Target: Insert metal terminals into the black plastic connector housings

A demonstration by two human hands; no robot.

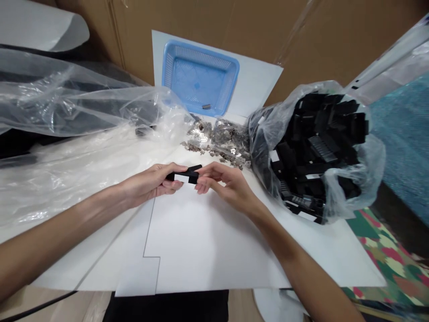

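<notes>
1. The left hand [161,181] is holding a small black part [193,180], thumb on top and fingers beneath. The right hand [226,183] is keeping its thumb and fingertips narrow at the part's right end — whether they are gripping it or pinching something tiny, I cannot tell.
2. The part is hanging between the two hands above the white sheet [201,250], near the middle of the view.
3. Slipping is looking like the main risk: only fingertips are bearing on a small, seemingly smooth piece, so an uneven push from the right could be twisting it loose.
4. Loss is another risk: loose metal pieces [234,157] are lying just beyond the hands, and anything dropped there could be mixing in with them.
5. The part itself is looking dark and slim, and is showing a blank white label [181,178] on the side facing the wearer. A narrow black strip [195,168] is slanting up along its far side — hinged or separate, the fingers are hiding which.
</notes>
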